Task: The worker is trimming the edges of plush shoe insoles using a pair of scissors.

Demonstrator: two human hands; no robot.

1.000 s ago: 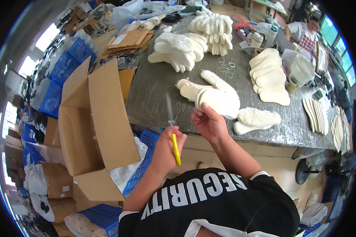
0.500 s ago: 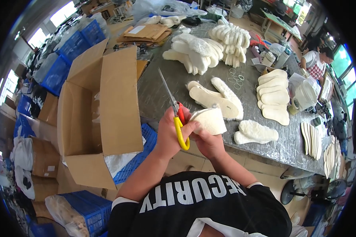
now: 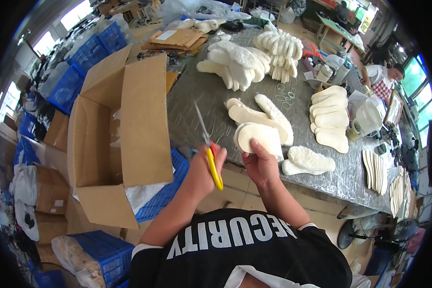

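My left hand is closed round scissors with yellow and red handles; the narrow blades point up and away. In my right hand is a cream insole, gripped with the thumb on top and its rounded end toward the left. It looks folded or stacked with another; I cannot tell which. Just beyond it lie loose insoles, one with a fluffy face. A fluffy pair rests to the right of my right hand, near the table's front edge.
On the metal-topped table are fleecy insole piles, flat insoles, rubber bands and a clear plastic tub. An open cardboard box stands left, by a blue crate. Another person sits at the far right.
My hands have moved apart. The left hand with the scissors has shifted slightly left and down, away from the insole, whose rounded end now shows in my right hand.
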